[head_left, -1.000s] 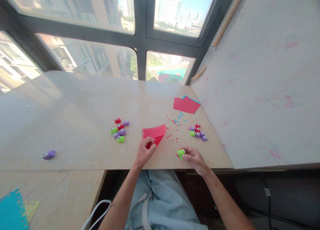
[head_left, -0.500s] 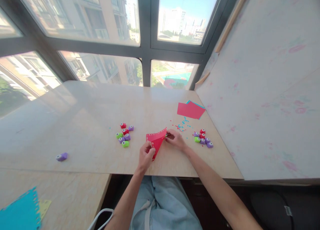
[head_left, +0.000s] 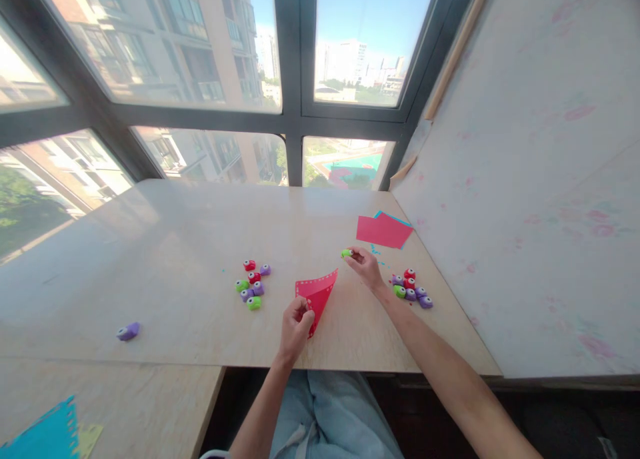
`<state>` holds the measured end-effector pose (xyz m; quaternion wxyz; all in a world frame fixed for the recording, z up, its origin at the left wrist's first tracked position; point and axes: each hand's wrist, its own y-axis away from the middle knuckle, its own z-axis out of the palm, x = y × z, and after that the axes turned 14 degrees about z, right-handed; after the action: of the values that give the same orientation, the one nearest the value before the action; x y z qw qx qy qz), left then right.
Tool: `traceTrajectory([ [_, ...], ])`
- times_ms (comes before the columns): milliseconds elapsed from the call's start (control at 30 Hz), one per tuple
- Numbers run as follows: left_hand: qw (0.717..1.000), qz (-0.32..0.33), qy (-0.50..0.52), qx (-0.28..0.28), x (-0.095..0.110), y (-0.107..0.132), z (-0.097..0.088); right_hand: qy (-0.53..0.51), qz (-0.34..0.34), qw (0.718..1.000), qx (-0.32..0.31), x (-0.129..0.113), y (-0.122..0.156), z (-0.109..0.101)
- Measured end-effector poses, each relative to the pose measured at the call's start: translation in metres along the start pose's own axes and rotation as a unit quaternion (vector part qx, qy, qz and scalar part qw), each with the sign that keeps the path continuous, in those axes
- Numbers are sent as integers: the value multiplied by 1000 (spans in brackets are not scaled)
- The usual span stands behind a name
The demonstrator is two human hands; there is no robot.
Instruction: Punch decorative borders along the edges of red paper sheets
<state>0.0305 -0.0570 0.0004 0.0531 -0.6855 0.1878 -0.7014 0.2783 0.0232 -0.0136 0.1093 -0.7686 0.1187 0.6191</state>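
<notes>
green punch (head_left: 346,253) in right hand (head_left: 363,267)

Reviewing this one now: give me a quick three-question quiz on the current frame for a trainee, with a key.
1. True or false: the red sheet at the left hand lies flat on the table.
2. What colour is the small punch in the right hand? A) red B) purple C) green
3. Fill in: in the picture, the lone purple punch lies to the ____ of both punch clusters.

Key: 1. False, it is bent over. 2. C. 3. left.
</notes>
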Motion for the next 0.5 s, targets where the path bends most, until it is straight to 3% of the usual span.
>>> traceTrajectory([
  [100, 991, 69, -101, -50, 2, 2, 2, 12, -1, 999, -32, -2, 28, -16],
  [267, 933, 187, -229, -204, 11, 4, 8, 134, -16, 988, -70, -6, 73, -47],
  [367, 907, 206, -257, -263, 13, 4, 11, 185, -26, 976, -108, -9, 92, -54],
  [500, 896, 201, -268, -293, 13, 6, 11, 213, -25, 965, -153, -12, 107, -54],
])
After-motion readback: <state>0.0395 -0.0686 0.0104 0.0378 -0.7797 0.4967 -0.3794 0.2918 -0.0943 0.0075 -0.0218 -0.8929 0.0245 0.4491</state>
